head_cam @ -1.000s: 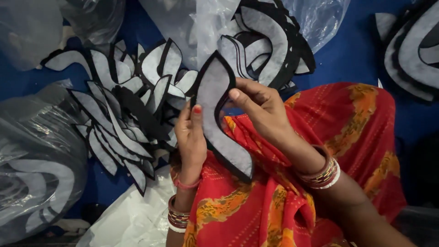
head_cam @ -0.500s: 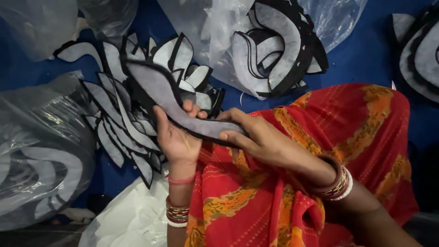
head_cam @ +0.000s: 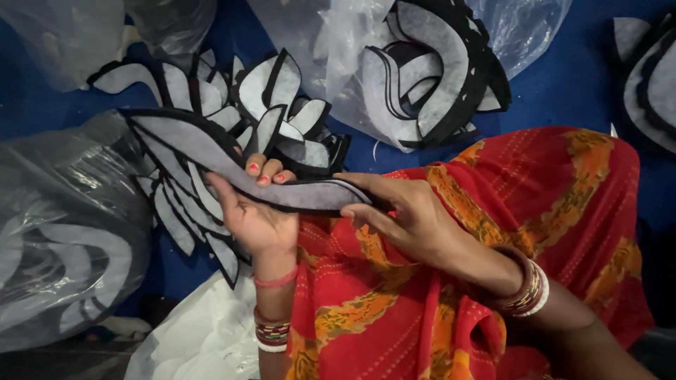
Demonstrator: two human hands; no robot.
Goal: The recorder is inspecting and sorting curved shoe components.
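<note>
My left hand grips a long curved grey fabric piece with a black edge near its middle, fingers curled over its top. The piece lies nearly flat, its pointed end reaching up and left. My right hand pinches the piece's right end between thumb and fingers. Both hands hover above my lap, draped in red and orange cloth. Bangles sit on both wrists.
A heap of similar grey-and-black cut pieces lies on the blue floor behind the hands. Clear plastic bags with more pieces sit at the left and top centre. More pieces lie at the right edge. A white bag lies below.
The piece has swung from nearly upright to lying flat and stretched leftward. My left hand shifted under its middle while my right hand stayed on its lower end.
</note>
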